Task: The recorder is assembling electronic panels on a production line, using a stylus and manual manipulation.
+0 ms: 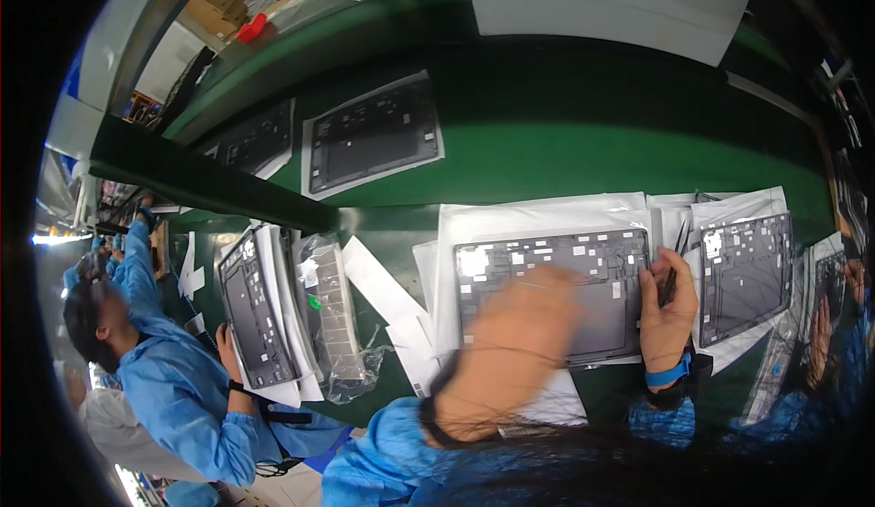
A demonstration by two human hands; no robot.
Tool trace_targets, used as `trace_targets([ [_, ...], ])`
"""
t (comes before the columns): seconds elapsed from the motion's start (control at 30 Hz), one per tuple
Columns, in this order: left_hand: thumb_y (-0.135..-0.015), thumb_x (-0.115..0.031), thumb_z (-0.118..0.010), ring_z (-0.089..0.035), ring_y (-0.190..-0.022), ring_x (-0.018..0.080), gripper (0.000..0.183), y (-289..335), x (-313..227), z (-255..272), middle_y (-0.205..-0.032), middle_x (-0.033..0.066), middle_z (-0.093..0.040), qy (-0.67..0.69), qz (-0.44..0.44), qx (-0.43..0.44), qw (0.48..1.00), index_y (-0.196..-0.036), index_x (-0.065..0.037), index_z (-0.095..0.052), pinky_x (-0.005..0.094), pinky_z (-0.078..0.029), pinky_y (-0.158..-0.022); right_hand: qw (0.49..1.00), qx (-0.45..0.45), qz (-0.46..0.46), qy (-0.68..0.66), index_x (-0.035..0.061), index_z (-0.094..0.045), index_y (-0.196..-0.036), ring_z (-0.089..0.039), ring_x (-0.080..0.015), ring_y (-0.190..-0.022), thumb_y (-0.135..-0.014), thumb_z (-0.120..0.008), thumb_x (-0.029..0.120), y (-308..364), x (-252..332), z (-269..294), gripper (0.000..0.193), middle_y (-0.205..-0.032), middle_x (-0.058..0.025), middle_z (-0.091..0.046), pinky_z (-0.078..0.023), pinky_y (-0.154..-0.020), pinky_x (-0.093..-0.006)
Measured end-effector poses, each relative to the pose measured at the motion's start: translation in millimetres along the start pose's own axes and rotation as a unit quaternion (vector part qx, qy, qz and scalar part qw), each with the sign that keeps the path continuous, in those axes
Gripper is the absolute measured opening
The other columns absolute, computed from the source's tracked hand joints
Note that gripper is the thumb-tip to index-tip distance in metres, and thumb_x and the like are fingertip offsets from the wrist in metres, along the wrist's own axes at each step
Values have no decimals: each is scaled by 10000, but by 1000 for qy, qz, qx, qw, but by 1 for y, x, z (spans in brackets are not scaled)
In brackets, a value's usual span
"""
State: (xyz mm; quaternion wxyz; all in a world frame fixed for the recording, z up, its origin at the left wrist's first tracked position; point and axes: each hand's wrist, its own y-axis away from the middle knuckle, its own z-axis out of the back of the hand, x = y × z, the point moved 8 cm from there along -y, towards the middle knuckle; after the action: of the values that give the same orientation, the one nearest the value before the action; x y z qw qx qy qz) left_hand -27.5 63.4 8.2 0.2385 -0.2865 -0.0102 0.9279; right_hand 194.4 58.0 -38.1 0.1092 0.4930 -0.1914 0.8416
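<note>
In front of me a dark grey tablet back cover (597,311), dotted with small white pads, lies on white sheets (545,220). My left hand (515,348) is above the cover's left and middle part, hiding some of it. Motion smears its fingers, so whether they hold anything is unclear. At the cover's right edge, my right hand (670,316) rests its thumb near the rim. A pair of dark tweezers (680,238) sticks up from between that hand's fingers, tips pointing away from me.
Further covers lie on the right (747,279), on the left (255,311) and on the green belt (374,138). A clear-bagged strip of pieces (333,311) sits left of my sheets. A green post (210,174) crosses the far left. Co-workers (196,389) sit on both sides.
</note>
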Motion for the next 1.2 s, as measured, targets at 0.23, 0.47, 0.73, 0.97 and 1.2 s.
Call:
trace_targets([
  [0.23,-993,-170,-685,-632,-821,431,194,75,111,70,-963,199,-616,-7,272,-135,953,-1025,-6,-587,503,-516,-684,999,-25,-12,-17,-24,-656,-1193,-589,-152,-868,-1000,-667,25,3,7,-11,199,-958,-75,-639,-500,-808,-302],
  [0.47,-1102,-200,-574,-636,-818,218,202,89,109,45,-941,115,-644,264,264,-229,899,-1198,-49,-482,357,-489,-723,988,-95,9,-118,-14,-624,-1180,-594,-152,-1002,-1046,-637,35,13,8,6,144,-1087,-64,-610,-492,-907,-277],
  [0.73,-1106,-174,-572,-587,-1240,111,432,35,77,42,-1376,44,-646,575,220,2,788,-1500,-18,-490,297,-456,-1082,980,-94,-21,-175,-31,-605,-1330,-582,-139,-1137,-1064,-629,87,-23,10,28,292,-1226,-74,-627,-451,-1017,-274],
  [0.97,-1152,-226,-455,-410,-1452,174,512,56,96,7,-1582,76,-476,625,257,38,736,-1610,-24,-346,345,-316,-1222,984,-44,-79,-155,-10,-635,-1268,-557,-103,-1025,-1052,-666,130,-21,-6,6,259,-1102,-21,-604,-463,-935,-250],
  [1.2,-1147,-335,-464,-392,-1464,176,537,71,108,0,-1570,66,-484,657,328,24,678,-1590,-41,-389,355,-290,-1235,970,24,-115,-214,-19,-614,-1300,-557,-101,-1034,-1034,-677,92,-15,-10,8,295,-1136,-33,-614,-463,-924,-239],
])
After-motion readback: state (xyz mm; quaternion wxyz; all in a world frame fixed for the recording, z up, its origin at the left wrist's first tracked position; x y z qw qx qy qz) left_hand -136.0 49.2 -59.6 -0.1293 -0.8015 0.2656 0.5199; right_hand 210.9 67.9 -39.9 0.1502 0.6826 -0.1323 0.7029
